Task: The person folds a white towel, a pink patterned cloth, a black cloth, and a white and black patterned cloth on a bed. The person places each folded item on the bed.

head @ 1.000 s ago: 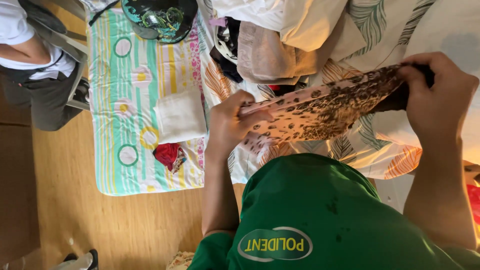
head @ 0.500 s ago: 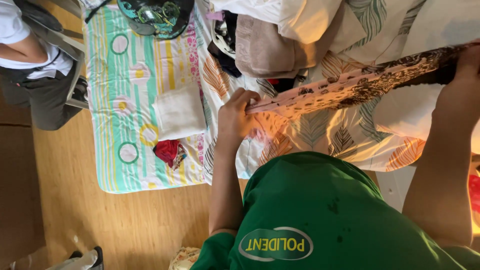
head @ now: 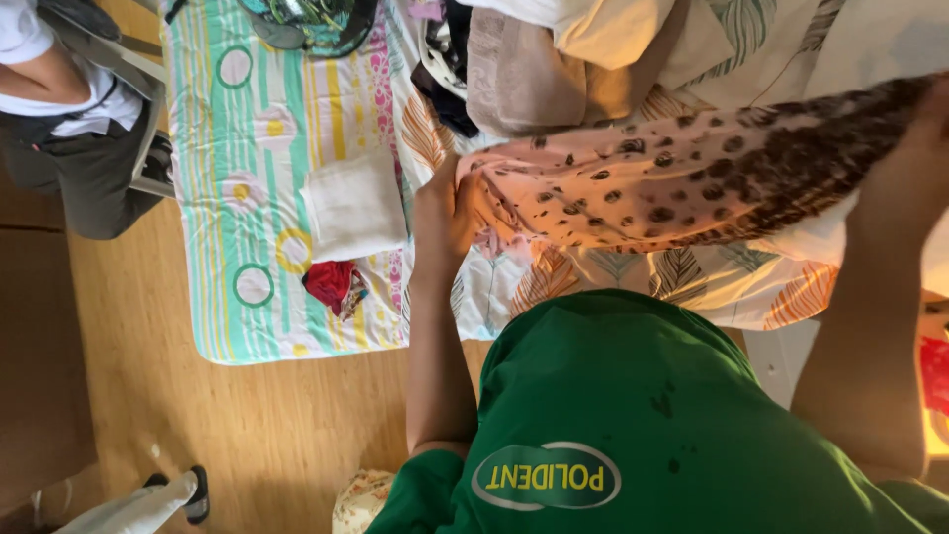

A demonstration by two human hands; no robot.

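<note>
I hold a pink cloth with dark brown spots (head: 682,173) stretched out over a bed with a leaf-print sheet (head: 633,282). My left hand (head: 447,213) grips its left end, fingers closed on the fabric. My right hand (head: 924,129) grips the darker right end at the frame's right edge and is partly cut off. The cloth hangs spread between both hands, just above the sheet. My green shirt (head: 633,415) fills the lower part of the view.
A striped mat with circles (head: 247,198) lies to the left, bearing a folded white cloth (head: 354,206) and a red crumpled cloth (head: 331,284). Piled beige and white clothes (head: 563,59) sit at the top. Another person (head: 69,119) sits at the upper left on the wooden floor (head: 247,435).
The spotted cloth was bunched and narrow between my hands; now it is spread wider. My right hand has moved farther right and my left hand has shifted slightly.
</note>
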